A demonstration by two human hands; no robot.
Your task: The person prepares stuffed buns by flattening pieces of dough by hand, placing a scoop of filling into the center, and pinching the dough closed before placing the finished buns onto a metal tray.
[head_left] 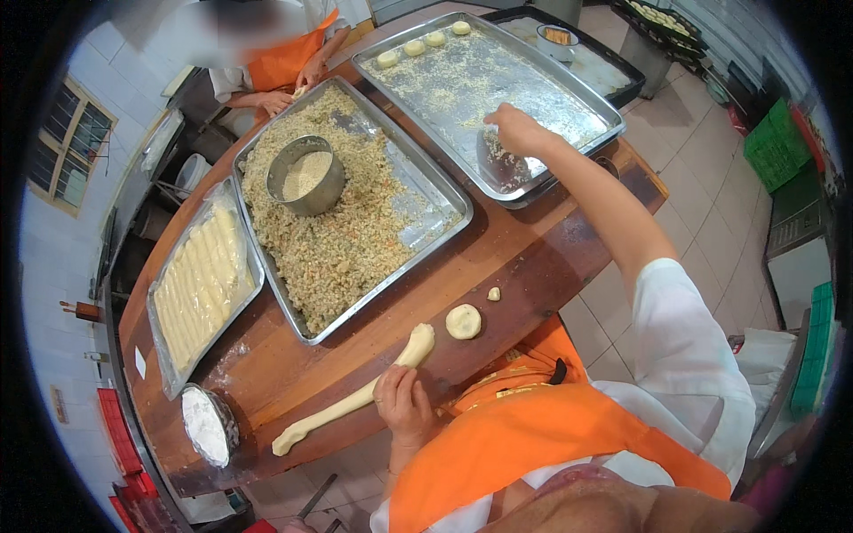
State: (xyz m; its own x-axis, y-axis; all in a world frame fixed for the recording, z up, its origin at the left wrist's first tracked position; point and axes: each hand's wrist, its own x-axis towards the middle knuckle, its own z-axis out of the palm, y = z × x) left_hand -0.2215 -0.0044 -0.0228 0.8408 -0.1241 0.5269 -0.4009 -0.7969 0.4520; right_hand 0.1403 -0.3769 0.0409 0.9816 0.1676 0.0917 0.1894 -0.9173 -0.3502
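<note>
A long rope of pale dough (333, 411) lies along the table's near edge, its thicker end at the upper right. My left hand (404, 400) has its fingers curled over the rope near that thick end. Beside it rest a round, flattened dough piece (463, 322) and a small dough scrap (494, 294). My right hand (522, 133) reaches over the near end of a metal tray (542, 75) strewn with pale seeds or crumbs. Its fingers are bent together; what they hold, if anything, is hidden. Several round dough cakes (434, 39) stand at that tray's far end.
A second tray (433, 200) holds crumbly filling (329, 258) and a metal ring-shaped container (306, 178) of pale grains. Left are plastic-covered dough strips (200, 284) and a bowl of white flour (206, 426). Another person's hands (277, 102) work at the far edge.
</note>
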